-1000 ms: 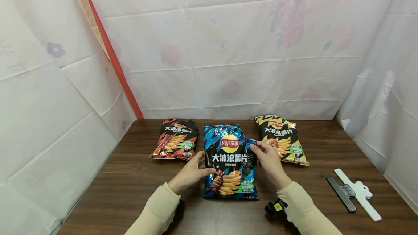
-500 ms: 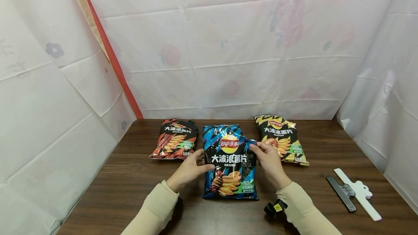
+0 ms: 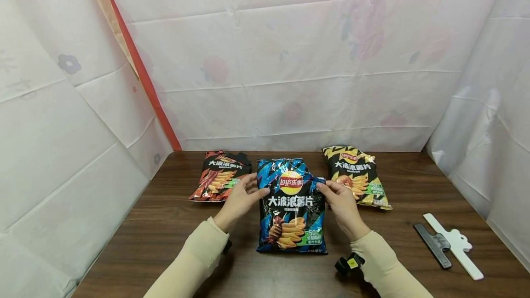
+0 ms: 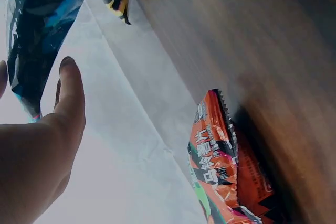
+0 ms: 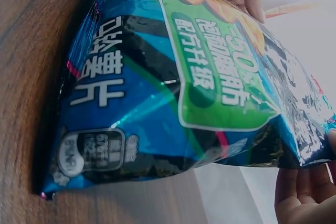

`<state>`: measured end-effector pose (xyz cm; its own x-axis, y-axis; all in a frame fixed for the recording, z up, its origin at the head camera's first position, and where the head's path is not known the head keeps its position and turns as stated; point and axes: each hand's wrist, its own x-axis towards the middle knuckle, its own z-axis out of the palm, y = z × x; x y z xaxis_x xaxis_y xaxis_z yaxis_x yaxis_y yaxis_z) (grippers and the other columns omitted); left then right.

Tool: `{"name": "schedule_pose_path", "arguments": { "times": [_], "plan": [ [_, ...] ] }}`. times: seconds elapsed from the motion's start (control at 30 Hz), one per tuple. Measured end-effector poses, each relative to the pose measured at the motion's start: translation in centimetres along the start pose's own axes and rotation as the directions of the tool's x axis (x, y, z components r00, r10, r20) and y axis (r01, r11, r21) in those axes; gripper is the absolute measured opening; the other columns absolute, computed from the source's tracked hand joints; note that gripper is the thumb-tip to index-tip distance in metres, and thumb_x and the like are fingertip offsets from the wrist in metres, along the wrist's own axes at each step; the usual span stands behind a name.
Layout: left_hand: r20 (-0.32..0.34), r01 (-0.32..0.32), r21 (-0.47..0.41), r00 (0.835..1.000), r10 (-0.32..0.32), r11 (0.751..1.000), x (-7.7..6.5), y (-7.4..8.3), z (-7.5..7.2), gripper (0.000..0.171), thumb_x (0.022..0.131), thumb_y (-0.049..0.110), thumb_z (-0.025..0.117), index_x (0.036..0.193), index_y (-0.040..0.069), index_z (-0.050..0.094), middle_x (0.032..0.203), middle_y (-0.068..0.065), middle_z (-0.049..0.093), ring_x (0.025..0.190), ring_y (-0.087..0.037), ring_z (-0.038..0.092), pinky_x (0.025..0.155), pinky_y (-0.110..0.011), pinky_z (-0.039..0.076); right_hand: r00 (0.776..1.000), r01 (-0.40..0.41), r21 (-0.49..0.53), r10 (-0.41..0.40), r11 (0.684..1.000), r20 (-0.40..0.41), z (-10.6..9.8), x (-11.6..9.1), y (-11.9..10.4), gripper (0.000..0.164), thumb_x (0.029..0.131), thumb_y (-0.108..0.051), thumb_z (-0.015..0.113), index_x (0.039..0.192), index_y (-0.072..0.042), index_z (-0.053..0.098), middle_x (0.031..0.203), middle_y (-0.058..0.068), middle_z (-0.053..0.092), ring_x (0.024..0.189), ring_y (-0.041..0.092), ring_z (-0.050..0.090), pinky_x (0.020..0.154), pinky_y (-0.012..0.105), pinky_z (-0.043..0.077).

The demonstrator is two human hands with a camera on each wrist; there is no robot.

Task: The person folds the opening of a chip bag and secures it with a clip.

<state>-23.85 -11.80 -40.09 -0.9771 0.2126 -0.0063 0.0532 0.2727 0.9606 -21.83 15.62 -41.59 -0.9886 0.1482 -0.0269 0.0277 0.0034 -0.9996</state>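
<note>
A blue and black Lay's chip bag [image 3: 291,210] stands propped up at the middle of the table, its upper right corner cut away or torn. My right hand [image 3: 341,203] pinches the bag's edge just under that notch, thumb in front. At the upper left edge is my left hand [image 3: 240,199], with the thumb over the front and the fingers beside the edge. In the left wrist view, a gap shows between the left hand's finger [image 4: 71,85] and the blue bag [image 4: 44,27]. Fingers behind the bag are partly hidden.
A red chip bag [image 3: 219,176] lies behind on the left, a yellow chip bag [image 3: 358,178] behind on the right. Grey [image 3: 432,245] and white clips [image 3: 455,247] lie on the wooden table [image 3: 145,238] at right. White cloth [image 3: 290,59] hangs at the back.
My left hand has slid up along the bag's left side, from about its middle toward the top. The right hand and the bag have hardly moved.
</note>
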Motion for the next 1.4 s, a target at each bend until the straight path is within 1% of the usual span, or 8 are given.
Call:
{"name": "schedule_pose_path", "arguments": {
  "times": [0.2, 0.47, 0.6, 0.7, 0.87, 0.97, 1.2, 1.4],
  "plan": [
    [-0.003, -0.037, -0.015, 0.999, 0.036, 0.999, 1.2, 1.0, -0.5, 0.071, 0.091, 0.031, 0.071, 0.15, 0.011, 0.037, 0.144, -0.018, 0.05, 0.129, -0.035, 0.051, 0.104, -0.049, 0.045, 1.0, 0.0, 0.016, -0.001, 1.0, 0.013, 0.0, 0.0, -0.1, 0.028, 0.093, -0.026, 0.069, 0.103, 0.0, 0.07, 0.06, -0.007, 0.045, 0.058, 0.012, 0.04, 0.06, 0.028, 0.039],
    [-0.009, -0.033, 0.018, 0.999, 0.034, 0.999, 2.4, 2.6, -1.1, 0.065, 0.092, 0.032, 0.07, 0.148, 0.02, 0.039, 0.146, -0.015, 0.047, 0.129, -0.032, 0.05, 0.104, -0.049, 0.044, 1.0, 0.006, 0.014, -0.006, 1.0, 0.012, 0.1, 0.1, 0.0, 0.022, 0.093, -0.023, 0.069, 0.097, -0.002, 0.069, 0.056, -0.008, 0.04, 0.057, 0.011, 0.039, 0.059, 0.028, 0.039],
    [-0.025, -0.044, 0.067, 0.999, 0.046, 0.997, 3.1, 3.3, -1.3, 0.061, 0.092, 0.032, 0.07, 0.146, 0.021, 0.043, 0.146, -0.014, 0.048, 0.128, -0.031, 0.051, 0.103, -0.05, 0.045, 1.0, 0.007, 0.013, -0.007, 1.0, 0.014, 0.2, 0.1, 0.0, 0.02, 0.093, -0.023, 0.069, 0.095, -0.003, 0.069, 0.056, -0.008, 0.039, 0.057, 0.01, 0.04, 0.059, 0.028, 0.04],
    [-0.016, -0.076, 0.123, 0.997, 0.078, 0.99, 3.6, 3.8, -1.4, 0.058, 0.092, 0.033, 0.069, 0.144, 0.019, 0.047, 0.143, -0.014, 0.052, 0.126, -0.03, 0.053, 0.102, -0.05, 0.045, 1.0, 0.007, 0.014, -0.007, 1.0, 0.016, 0.2, 0.1, 0.0, 0.02, 0.093, -0.023, 0.069, 0.094, -0.003, 0.069, 0.056, -0.008, 0.04, 0.057, 0.011, 0.04, 0.059, 0.028, 0.04],
    [0.025, -0.161, 0.221, 0.987, 0.159, 0.962, 4.4, 4.9, -1.5, 0.051, 0.095, 0.032, 0.066, 0.14, 0.014, 0.052, 0.133, -0.01, 0.061, 0.125, -0.029, 0.054, 0.104, -0.049, 0.043, 1.0, 0.002, 0.014, -0.003, 1.0, 0.02, 0.2, 0.0, -0.1, 0.02, 0.093, -0.023, 0.069, 0.095, -0.003, 0.069, 0.057, -0.008, 0.04, 0.058, 0.012, 0.039, 0.06, 0.029, 0.039],
    [0.033, -0.189, 0.274, 0.982, 0.187, 0.943, 4.9, 5.5, -1.4, 0.048, 0.096, 0.032, 0.065, 0.138, 0.012, 0.054, 0.13, -0.009, 0.063, 0.123, -0.027, 0.057, 0.102, -0.047, 0.045, 1.0, -0.005, 0.02, 0.005, 1.0, 0.018, 0.2, 0.0, -0.1, 0.02, 0.093, -0.024, 0.069, 0.094, -0.004, 0.069, 0.057, -0.008, 0.039, 0.058, 0.012, 0.038, 0.06, 0.029, 0.038],
    [0.066, -0.205, 0.351, 0.979, 0.195, 0.913, 5.9, 6.9, -1.1, 0.043, 0.096, 0.034, 0.063, 0.135, 0.014, 0.057, 0.127, -0.006, 0.064, 0.113, -0.022, 0.062, 0.094, -0.042, 0.051, 1.0, -0.009, 0.035, 0.008, 0.999, 0.015, 0.1, -0.1, -0.1, 0.018, 0.093, -0.023, 0.069, 0.094, -0.006, 0.069, 0.058, -0.008, 0.04, 0.057, 0.011, 0.038, 0.06, 0.03, 0.038],
    [0.115, -0.254, 0.432, 0.967, 0.226, 0.866, 6.2, 8.0, -0.2, 0.037, 0.097, 0.033, 0.063, 0.128, 0.013, 0.063, 0.123, -0.005, 0.067, 0.109, -0.021, 0.064, 0.091, -0.039, 0.053, 1.0, -0.006, 0.041, 0.005, 0.999, 0.021, 0.0, -0.1, -0.2, 0.02, 0.093, -0.024, 0.069, 0.095, -0.005, 0.07, 0.059, -0.007, 0.041, 0.057, 0.011, 0.038, 0.06, 0.03, 0.039]
  ]
}}
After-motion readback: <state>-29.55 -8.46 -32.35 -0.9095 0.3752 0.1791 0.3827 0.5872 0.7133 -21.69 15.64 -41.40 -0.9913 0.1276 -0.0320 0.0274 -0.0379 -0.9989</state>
